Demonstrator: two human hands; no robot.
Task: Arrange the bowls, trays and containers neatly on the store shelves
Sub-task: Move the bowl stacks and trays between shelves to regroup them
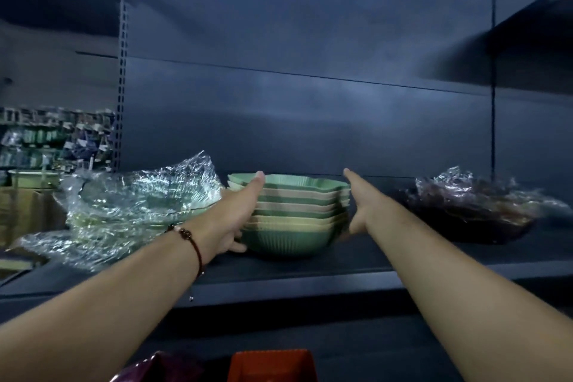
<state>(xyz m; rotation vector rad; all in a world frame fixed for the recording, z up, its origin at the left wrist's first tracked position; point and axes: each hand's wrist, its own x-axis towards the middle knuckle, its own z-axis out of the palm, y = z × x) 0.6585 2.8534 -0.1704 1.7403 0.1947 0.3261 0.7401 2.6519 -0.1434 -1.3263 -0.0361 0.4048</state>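
Note:
A stack of several ribbed bowls (pixel 294 214), green, pink and cream, stands on the dark shelf (pixel 310 270) in the middle of the view. My left hand (pixel 238 214) lies against the stack's left side, thumb up at the top rim and fingers under the lowest bowl. My right hand (pixel 359 205) is at the stack's right side with fingers straight; I cannot tell whether it touches the bowls.
A plastic-wrapped pile of pale bowls (pixel 136 198) sits left of the stack. A wrapped dark bowl pile (pixel 471 211) sits to the right. An orange container (pixel 273 366) and a purple one (pixel 155 369) show at the bottom edge. Cardboard boxes (pixel 21 214) stand far left.

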